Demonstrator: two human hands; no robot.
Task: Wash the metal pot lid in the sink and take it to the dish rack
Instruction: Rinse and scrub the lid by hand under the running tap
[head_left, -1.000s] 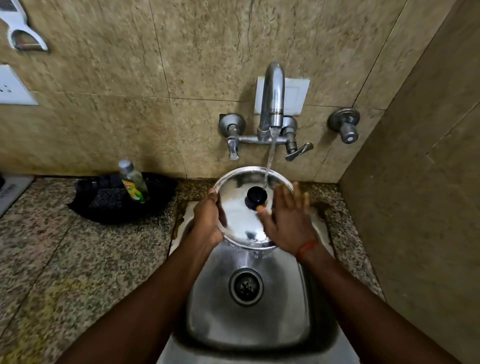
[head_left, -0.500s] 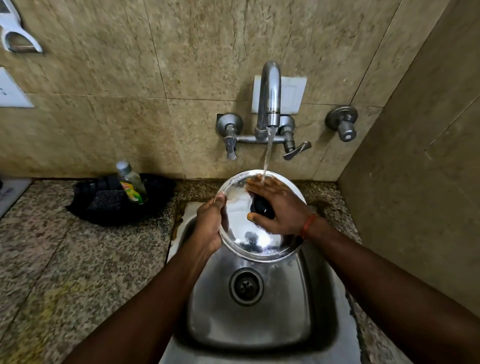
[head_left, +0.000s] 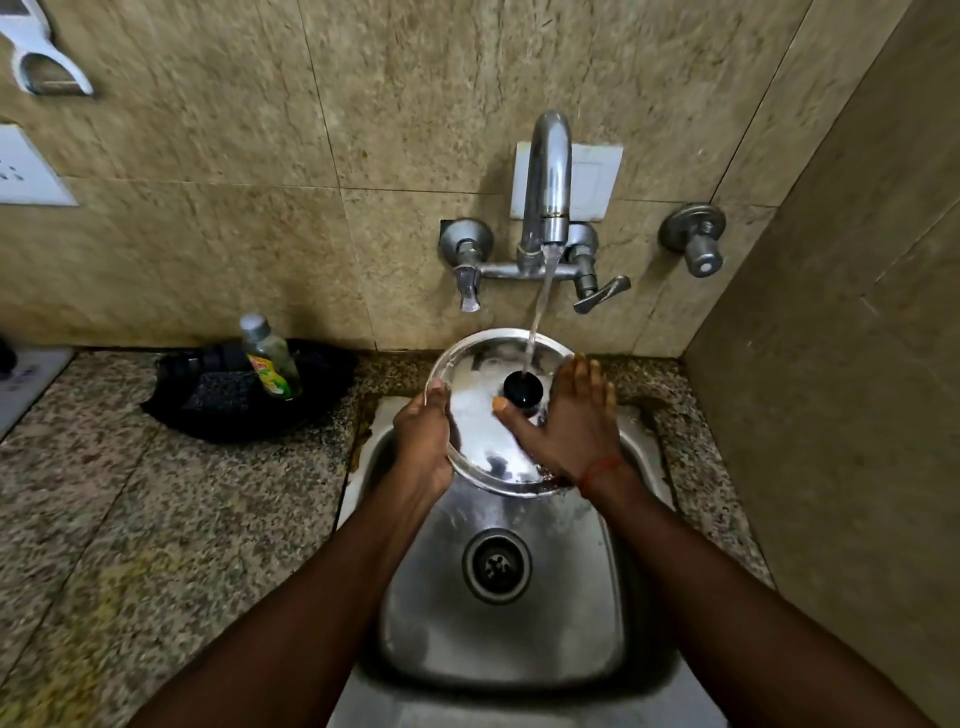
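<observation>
The round metal pot lid with a black knob is held tilted over the steel sink, under the tap's running stream. My left hand grips the lid's left rim. My right hand lies flat with straight fingers on the lid's right side, thumb beside the knob. Water lands on the knob and runs over the lid. No dish rack is in view.
The wall tap stands above the sink, with a separate valve to its right. A dish soap bottle and black scrubbers sit in a black tray on the granite counter. A tiled wall closes the right side.
My right hand slid off the knob to the lid's right side, fingers now straight and pointing up. The left hand kept its grip on the rim.
</observation>
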